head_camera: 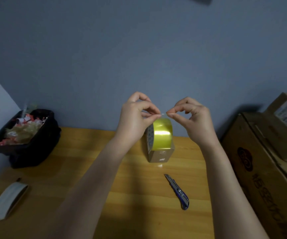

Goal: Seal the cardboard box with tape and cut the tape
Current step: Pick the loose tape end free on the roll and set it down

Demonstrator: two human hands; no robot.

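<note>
Both hands (135,116) (191,116) pinched clear tape (163,114) above box (161,155) | roll (161,135) atop, seemingly | knife (179,192) nearer, untouched | uncut

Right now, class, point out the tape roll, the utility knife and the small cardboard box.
tape roll (161,135), head view, on its shiny yellow outer face.
utility knife (179,193), head view, on its blue handle.
small cardboard box (161,156), head view, on its front face.

A wooden table (80,169) carries a small cardboard box (161,155), a blue utility knife (179,192), a black bin (23,135) and a flattened carton (7,200).
</note>
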